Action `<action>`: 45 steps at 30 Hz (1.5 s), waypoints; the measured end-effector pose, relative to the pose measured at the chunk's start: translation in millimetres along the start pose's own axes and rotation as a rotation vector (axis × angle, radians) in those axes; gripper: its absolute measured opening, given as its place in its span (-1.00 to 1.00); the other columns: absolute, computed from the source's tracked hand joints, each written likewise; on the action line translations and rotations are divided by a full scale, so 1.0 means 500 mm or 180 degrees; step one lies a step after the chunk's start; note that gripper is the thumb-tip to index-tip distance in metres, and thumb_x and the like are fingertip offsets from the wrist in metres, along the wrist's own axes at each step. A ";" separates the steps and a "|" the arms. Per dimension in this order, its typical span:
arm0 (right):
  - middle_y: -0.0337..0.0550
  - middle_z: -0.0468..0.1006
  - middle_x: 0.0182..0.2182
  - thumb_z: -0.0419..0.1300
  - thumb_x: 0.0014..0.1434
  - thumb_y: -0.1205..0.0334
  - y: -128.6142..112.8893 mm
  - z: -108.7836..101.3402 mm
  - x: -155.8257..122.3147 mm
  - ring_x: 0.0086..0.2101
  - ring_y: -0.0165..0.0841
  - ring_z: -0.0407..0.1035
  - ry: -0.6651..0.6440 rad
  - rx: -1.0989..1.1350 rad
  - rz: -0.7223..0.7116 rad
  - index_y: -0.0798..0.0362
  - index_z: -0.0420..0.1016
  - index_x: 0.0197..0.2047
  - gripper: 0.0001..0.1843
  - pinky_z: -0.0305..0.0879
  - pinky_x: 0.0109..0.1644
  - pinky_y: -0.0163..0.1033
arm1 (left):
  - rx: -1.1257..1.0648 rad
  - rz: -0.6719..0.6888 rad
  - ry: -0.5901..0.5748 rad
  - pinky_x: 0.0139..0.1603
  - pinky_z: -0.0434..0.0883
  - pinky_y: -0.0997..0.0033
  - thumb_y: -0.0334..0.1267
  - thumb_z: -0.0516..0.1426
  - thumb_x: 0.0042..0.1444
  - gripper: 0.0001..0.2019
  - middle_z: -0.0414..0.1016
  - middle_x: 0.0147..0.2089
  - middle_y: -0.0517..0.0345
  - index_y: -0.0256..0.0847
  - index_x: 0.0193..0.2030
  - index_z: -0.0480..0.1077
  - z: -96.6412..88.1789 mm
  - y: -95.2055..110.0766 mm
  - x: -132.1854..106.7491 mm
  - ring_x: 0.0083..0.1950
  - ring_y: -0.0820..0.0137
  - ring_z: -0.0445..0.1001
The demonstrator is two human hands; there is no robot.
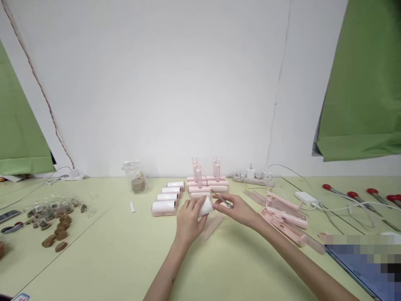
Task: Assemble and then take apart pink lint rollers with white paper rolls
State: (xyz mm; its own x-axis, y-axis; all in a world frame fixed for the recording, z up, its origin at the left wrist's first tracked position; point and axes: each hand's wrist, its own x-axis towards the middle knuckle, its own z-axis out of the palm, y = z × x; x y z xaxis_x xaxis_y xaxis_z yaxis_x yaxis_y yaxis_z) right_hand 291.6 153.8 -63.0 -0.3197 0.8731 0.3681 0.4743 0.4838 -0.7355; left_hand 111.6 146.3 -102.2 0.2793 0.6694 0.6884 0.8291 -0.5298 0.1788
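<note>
Near the table's middle, my left hand [189,219] is closed around a white sticky-paper roll [205,207], tilted towards my right hand. My right hand [236,209] grips a slim metal tool [223,200], its thin end pointing up and left; its exact kind is unclear. The fingertips of that hand are at the roll's right edge. Just behind sit pink lint rollers [200,189] in rows, some with clear pink handles [198,175] standing upright. Under my hands lies a pale translucent strip [211,226]. More white rolls [164,207] lie in a line left of my left hand.
Pink plastic casings [282,221] lie to the right, near a white power strip [253,179] and cables. Red-handled tools [352,195] and a tablet [357,271] are farther right. On the left are a plastic bag [134,177], a white scrap [132,207], cork discs [61,228] and glass pieces [46,211].
</note>
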 end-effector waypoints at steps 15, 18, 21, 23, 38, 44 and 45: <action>-0.27 0.40 -0.42 0.03 -0.16 0.33 0.039 0.048 0.027 -0.42 -0.40 0.28 -0.0085 0.0003 -0.0024 0.04 0.26 -0.35 -0.79 0.13 -0.43 -0.37 | -0.0019 0.0017 -0.0055 -0.08 0.21 0.26 -0.36 0.02 0.04 -0.58 0.37 -0.04 0.10 -0.08 0.08 0.17 0.002 -0.036 -0.030 -0.05 0.22 0.28; -0.20 0.42 -0.30 0.06 -0.15 0.31 0.061 0.045 0.032 -0.28 -0.30 0.31 0.0026 -0.0089 0.0132 0.03 0.26 -0.26 -0.72 0.16 -0.33 -0.32 | -0.0759 -0.0693 0.0363 -0.06 0.24 0.29 -0.29 0.07 0.02 -0.58 0.33 -0.02 0.06 -0.14 0.05 0.13 0.010 -0.040 -0.027 0.02 0.24 0.26; -0.19 0.43 -0.31 0.15 -0.21 0.28 0.069 0.048 0.029 -0.29 -0.24 0.31 0.0000 -0.0197 0.0217 0.03 0.34 -0.30 -0.70 0.17 -0.29 -0.24 | -0.1745 -0.1221 0.0606 -0.02 0.24 0.34 -0.24 0.08 0.03 -0.61 0.29 0.01 0.06 -0.15 0.01 0.11 0.014 -0.039 -0.023 0.03 0.31 0.27; -0.18 0.42 -0.34 0.15 -0.15 0.21 0.063 0.044 0.029 -0.34 -0.25 0.31 0.0074 -0.0174 0.0208 0.04 0.35 -0.31 -0.75 0.19 -0.29 -0.21 | -0.2240 -0.1318 0.0601 -0.01 0.23 0.37 -0.24 0.08 0.03 -0.64 0.29 0.00 0.08 -0.14 -0.01 0.13 0.015 -0.032 -0.020 0.03 0.34 0.28; -0.17 0.47 -0.35 0.15 0.04 0.14 -0.060 -0.032 0.010 -0.29 -0.30 0.38 0.0667 0.0465 -0.0545 0.02 0.33 -0.35 -0.85 0.28 -0.17 -0.17 | -0.3370 -0.1054 -0.0003 -0.02 0.23 0.36 -0.29 0.14 -0.03 -0.62 0.33 -0.05 0.10 -0.13 -0.04 0.16 0.039 0.043 0.029 -0.02 0.34 0.32; -0.05 0.33 -0.03 0.12 0.02 0.13 -0.010 -0.008 0.016 -0.02 -0.11 0.18 0.0198 -0.0826 -0.0232 0.05 0.45 -0.60 -0.74 0.15 -0.03 -0.06 | -0.3114 -0.0776 -0.0198 0.00 0.23 0.34 -0.32 0.16 -0.06 -0.61 0.33 -0.06 0.13 -0.15 -0.06 0.17 0.047 0.048 0.028 -0.01 0.33 0.31; -0.05 0.34 -0.03 0.10 0.03 0.17 -0.005 -0.007 0.016 -0.05 -0.12 0.23 0.0061 -0.0841 -0.0188 0.06 0.42 -0.65 -0.71 0.20 -0.08 -0.08 | -0.3037 -0.0670 -0.0333 0.00 0.23 0.34 -0.31 0.16 -0.07 -0.61 0.33 -0.07 0.12 -0.15 -0.06 0.18 0.049 0.050 0.029 -0.02 0.33 0.31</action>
State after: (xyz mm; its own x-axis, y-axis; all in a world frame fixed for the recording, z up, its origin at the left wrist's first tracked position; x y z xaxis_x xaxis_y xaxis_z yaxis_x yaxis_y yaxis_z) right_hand 290.7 159.8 -56.2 -0.3389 0.8426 0.4185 0.6537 0.5308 -0.5394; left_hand 148.3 155.5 -104.8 0.2505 0.8167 0.5198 0.1403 -0.5619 0.8152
